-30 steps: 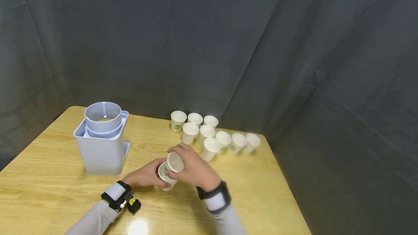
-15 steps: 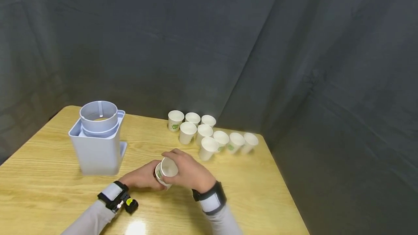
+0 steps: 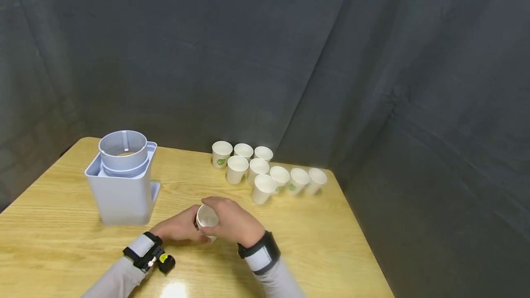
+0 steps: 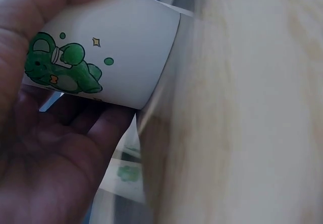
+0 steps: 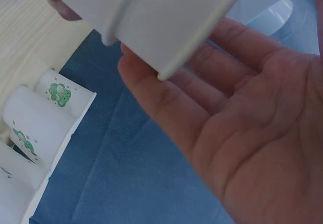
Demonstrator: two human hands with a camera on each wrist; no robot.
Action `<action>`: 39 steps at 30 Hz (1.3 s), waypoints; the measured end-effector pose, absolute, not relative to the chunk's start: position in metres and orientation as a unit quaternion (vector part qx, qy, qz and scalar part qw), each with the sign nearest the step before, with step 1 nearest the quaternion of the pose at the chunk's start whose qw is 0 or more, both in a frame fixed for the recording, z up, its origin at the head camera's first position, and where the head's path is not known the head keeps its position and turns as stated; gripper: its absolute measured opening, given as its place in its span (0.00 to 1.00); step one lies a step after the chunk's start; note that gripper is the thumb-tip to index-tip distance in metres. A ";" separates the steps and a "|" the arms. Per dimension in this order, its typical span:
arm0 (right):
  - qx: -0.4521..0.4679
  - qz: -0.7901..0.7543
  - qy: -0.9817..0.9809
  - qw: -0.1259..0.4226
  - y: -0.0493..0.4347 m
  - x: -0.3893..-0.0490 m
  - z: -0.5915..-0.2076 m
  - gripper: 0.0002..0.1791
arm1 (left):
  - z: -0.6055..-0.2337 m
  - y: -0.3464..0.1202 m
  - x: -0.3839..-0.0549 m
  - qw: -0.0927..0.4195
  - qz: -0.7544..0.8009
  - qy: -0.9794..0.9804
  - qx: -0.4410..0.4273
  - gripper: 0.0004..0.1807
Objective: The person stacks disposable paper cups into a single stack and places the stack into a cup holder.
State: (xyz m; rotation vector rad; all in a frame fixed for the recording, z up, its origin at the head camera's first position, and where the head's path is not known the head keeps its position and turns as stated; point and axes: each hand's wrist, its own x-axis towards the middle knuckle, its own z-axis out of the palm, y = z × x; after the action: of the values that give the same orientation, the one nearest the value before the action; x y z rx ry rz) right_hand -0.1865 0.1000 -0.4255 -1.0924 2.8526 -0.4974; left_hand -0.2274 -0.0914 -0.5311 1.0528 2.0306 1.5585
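Before dark cloth (image 3: pixel 207 59), a wooden table (image 3: pixel 331 247) bears cups (image 3: pixel 262 193).

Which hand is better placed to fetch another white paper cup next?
Likely the right hand, once it releases the inner white paper cup: it's nearer the standing white paper cups, while the left hand grips the outer cup.

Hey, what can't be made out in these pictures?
Head view: most of the lower white paper cup, behind the right hand and upper white paper cup.
Head view: much inside the bluish square plastic container, under its bluish plastic ring.
Right wrist view: the upper cup's remainder, cut off by the top edge.
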 end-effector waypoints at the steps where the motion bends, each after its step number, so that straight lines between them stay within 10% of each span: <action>1: -0.351 -0.161 0.922 0.024 0.099 -0.187 -0.427 0.34 | -0.531 -0.091 -0.228 0.187 0.552 0.721 0.375 0.27; 9: -0.358 -0.156 0.920 0.018 0.091 -0.192 -0.440 0.18 | -0.532 -0.092 -0.230 0.190 0.549 0.719 0.382 0.34; 27: -0.339 -0.174 0.923 0.056 0.098 -0.196 -0.436 0.28 | -0.531 -0.092 -0.226 0.196 0.566 0.712 0.366 0.29; 39: -0.222 -0.250 0.942 -0.030 0.155 -0.231 -0.435 0.33 | -0.533 -0.092 -0.224 0.200 0.578 0.722 0.324 0.39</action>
State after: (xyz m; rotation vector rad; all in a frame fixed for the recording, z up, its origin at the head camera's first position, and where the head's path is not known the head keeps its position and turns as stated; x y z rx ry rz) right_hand -0.2314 0.1551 -0.4351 -0.7126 3.0170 -0.8020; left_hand -0.2243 -0.0915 -0.5328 0.9051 2.0185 1.6151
